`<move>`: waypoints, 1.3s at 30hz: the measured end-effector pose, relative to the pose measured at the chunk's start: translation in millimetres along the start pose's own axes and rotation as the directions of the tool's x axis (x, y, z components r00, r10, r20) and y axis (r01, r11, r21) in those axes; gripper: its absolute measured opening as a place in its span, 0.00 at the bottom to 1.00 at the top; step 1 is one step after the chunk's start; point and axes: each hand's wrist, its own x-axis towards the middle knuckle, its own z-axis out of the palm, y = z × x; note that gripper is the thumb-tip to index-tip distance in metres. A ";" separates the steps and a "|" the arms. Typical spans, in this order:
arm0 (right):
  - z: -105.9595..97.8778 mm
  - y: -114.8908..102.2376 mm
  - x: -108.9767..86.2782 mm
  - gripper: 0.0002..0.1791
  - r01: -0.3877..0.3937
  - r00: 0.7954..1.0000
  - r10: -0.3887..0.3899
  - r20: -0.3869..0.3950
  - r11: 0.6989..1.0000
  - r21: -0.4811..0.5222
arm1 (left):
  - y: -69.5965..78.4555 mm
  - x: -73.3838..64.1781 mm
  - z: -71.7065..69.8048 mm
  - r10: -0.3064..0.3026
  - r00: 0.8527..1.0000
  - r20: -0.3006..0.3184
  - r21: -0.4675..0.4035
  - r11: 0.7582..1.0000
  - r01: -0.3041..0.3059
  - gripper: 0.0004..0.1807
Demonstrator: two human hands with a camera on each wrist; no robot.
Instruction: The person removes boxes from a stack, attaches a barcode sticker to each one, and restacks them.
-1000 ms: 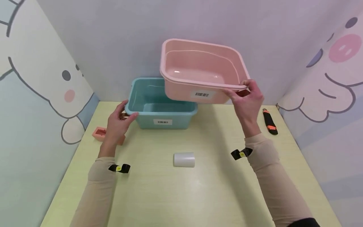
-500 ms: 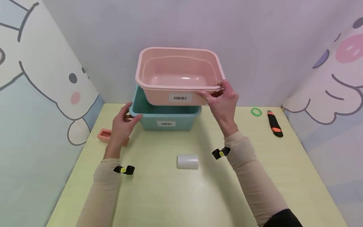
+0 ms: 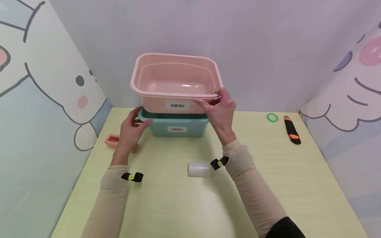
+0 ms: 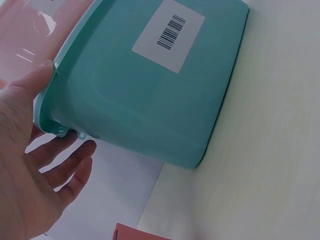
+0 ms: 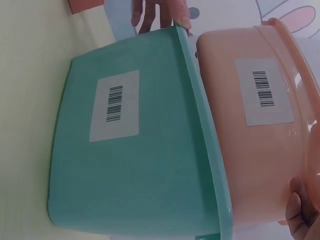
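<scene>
A pink plastic basin [image 3: 178,74] with a barcode label hangs over the teal basin [image 3: 160,127], its lower part overlapping the teal opening in the head view. My right hand [image 3: 220,110] grips the pink basin's front right corner, thumb on the outside below the rim. The teal basin stands on the table against the back wall. With my left hand [image 3: 131,129] I hold its front left corner by the rim, thumb on the front and the other fingers under the lip in the left wrist view. Inside, the teal basin is mostly hidden.
A white cylinder [image 3: 199,169] lies mid-table in front of the basins. Behind my left hand sits an orange-pink block [image 3: 112,140] with a recess. A green ring [image 3: 272,117] and a black-and-orange utility knife [image 3: 292,130] lie at the right. Walls enclose the back and sides.
The pink basin has moved left and down with my right hand, from the right of the teal basin to above it. My left hand keeps its hold. The green ring has come into view.
</scene>
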 end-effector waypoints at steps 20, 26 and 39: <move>9.5 15.4 -22.9 0.32 -0.022 1.000 0.022 0.018 0.999 -0.044 | 2.3 1.8 1.0 0.063 0.998 -0.027 -0.026 0.998 -0.064 0.40; 14.3 21.3 -28.2 0.33 0.024 0.999 -0.021 0.025 0.995 -0.102 | 1.3 0.3 -0.1 0.071 0.997 -0.038 -0.030 0.997 -0.072 0.41; 20.9 35.1 -36.3 0.34 0.049 0.999 -0.043 0.032 0.976 -0.213 | -4.0 1.6 -0.3 0.061 0.997 -0.035 -0.060 0.996 -0.063 0.41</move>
